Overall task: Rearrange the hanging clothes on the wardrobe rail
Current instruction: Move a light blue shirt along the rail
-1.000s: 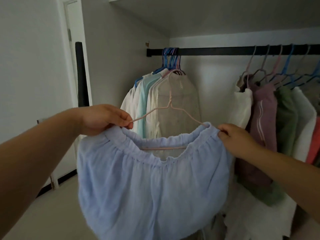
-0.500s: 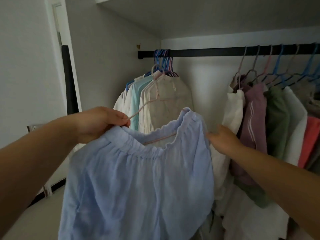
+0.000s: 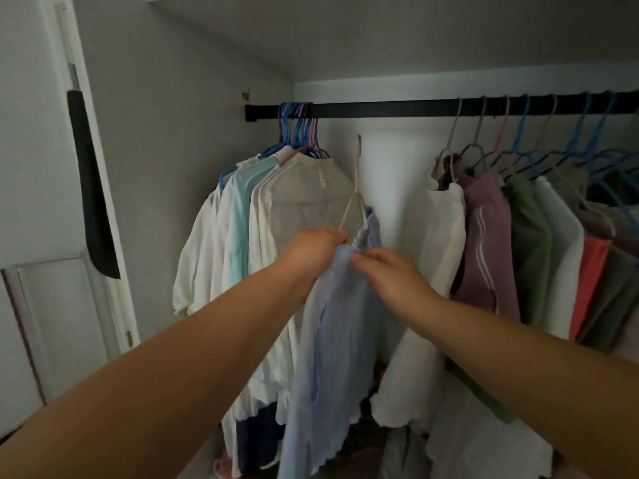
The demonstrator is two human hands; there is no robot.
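A light blue skirt (image 3: pixel 332 340) hangs edge-on from a pink wire hanger (image 3: pixel 358 174), whose hook stands upright just below the black rail (image 3: pixel 397 109), in the gap between two groups of clothes. My left hand (image 3: pixel 316 250) grips the hanger's near end and the skirt's waistband. My right hand (image 3: pixel 387 273) pinches the waistband close beside it. The hook is not touching the rail.
A tight bunch of white, pale blue and beige tops (image 3: pixel 276 216) hangs at the rail's left end. Mauve, green, white and coral garments (image 3: pixel 518 236) hang on the right. The wardrobe side wall is on the left, with a dark strip (image 3: pixel 91 188) on the door frame.
The skirt has turned from facing me to edge-on and risen toward the rail. My right hand came in from the far side and now pinches the waistband next to my left hand.
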